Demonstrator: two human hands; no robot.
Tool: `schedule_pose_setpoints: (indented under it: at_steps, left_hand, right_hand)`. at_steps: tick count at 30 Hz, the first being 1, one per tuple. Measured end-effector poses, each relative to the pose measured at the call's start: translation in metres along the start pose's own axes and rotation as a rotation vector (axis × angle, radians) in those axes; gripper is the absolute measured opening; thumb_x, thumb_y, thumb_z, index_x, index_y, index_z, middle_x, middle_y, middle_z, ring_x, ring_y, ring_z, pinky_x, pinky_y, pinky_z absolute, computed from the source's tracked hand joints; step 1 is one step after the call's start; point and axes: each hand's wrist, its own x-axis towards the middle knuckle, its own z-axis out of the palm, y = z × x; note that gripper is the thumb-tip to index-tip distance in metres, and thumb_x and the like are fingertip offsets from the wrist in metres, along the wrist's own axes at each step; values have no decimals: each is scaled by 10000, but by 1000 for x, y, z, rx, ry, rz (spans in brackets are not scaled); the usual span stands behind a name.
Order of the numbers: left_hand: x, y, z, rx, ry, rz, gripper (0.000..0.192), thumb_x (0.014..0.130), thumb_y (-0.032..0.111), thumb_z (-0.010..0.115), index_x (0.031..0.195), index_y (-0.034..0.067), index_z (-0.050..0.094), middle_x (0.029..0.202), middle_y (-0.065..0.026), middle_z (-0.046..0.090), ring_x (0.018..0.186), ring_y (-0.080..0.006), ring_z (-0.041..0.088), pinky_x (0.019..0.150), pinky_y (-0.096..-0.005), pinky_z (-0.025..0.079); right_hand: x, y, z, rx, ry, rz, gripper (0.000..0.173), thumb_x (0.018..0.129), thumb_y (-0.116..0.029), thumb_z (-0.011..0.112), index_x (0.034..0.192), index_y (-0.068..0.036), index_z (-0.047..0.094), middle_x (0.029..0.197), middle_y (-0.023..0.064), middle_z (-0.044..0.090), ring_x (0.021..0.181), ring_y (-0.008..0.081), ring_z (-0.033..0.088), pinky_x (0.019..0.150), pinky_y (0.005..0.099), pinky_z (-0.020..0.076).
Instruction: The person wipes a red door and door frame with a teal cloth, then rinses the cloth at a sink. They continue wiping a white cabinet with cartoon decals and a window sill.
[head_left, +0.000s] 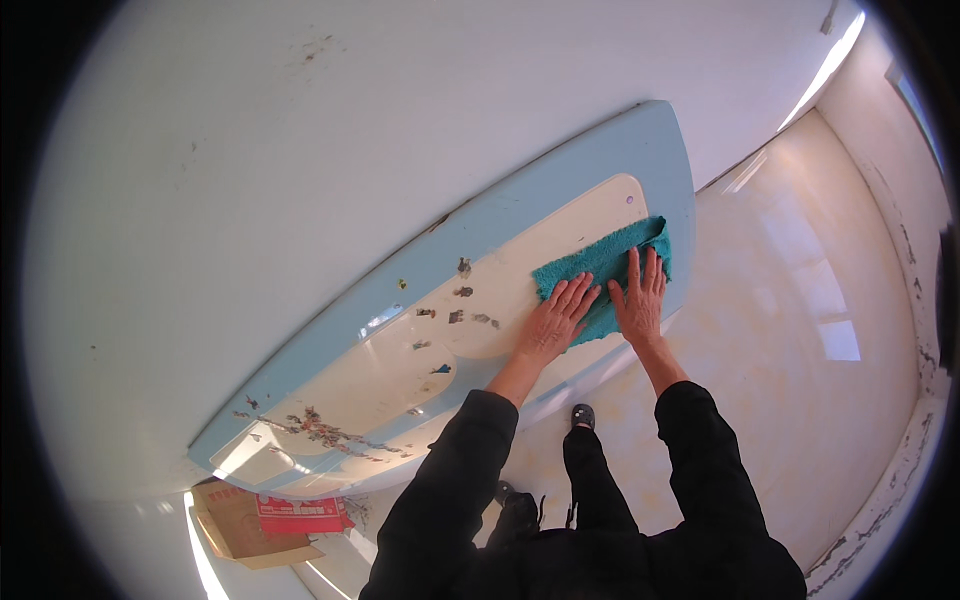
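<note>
A teal terry cloth (585, 259) lies spread over the right part of a light blue and cream panel, possibly a headboard (577, 172). My left hand (555, 319) presses flat on the cloth's left side, fingers extended. On its right side rests my right hand (641, 304), palm down, with the thumb apart from the fingers. Part of the cloth is folded up by the right fingertips. Worn sticker remnants (322, 431) cluster at the panel's lower left, and several dark sticker patches (456, 316) mark its middle. A small round spot (630, 199) shows above the cloth.
The panel stands against a white wall (225, 165) with a few smudges. An open cardboard box (225, 517) with a red printed package (304, 514) sits at lower left. Glossy beige floor (765, 315) extends right to a wall with peeling paint (896, 465). A dark clog (583, 415) is below me.
</note>
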Motion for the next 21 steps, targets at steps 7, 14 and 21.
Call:
schedule_pose_setpoints:
  at_steps: [7, 14, 21]
  left_hand:
    - [-181, -29, 12, 39, 48, -113, 689, 906, 520, 558, 1502, 222, 385, 1545, -42, 364, 1432, -213, 304, 1181, -418, 206]
    - [-387, -79, 0, 22, -83, -285, 746, 873, 543, 582, 1509, 220, 360, 1547, -68, 344, 1450, -233, 276, 1212, -444, 164]
    - [-548, -126, -26, -16, -37, -610, 809, 779, 486, 719, 1451, 136, 437, 1481, -189, 406, 1396, -340, 357, 1169, -579, 218]
  right_hand:
    - [-95, -118, 40, 108, -88, -172, 734, 874, -345, 676, 1505, -154, 354, 1519, 282, 224, 1373, 547, 220, 1103, 667, 188]
    - [-193, -267, 69, 89, -288, -429, 661, 862, -310, 667, 1470, -330, 410, 1493, 239, 253, 1379, 523, 219, 1028, 698, 252]
    - [-258, -448, 93, 62, -452, -488, 736, 828, -306, 681, 1491, -349, 363, 1533, 233, 177, 1380, 533, 200, 1025, 688, 244]
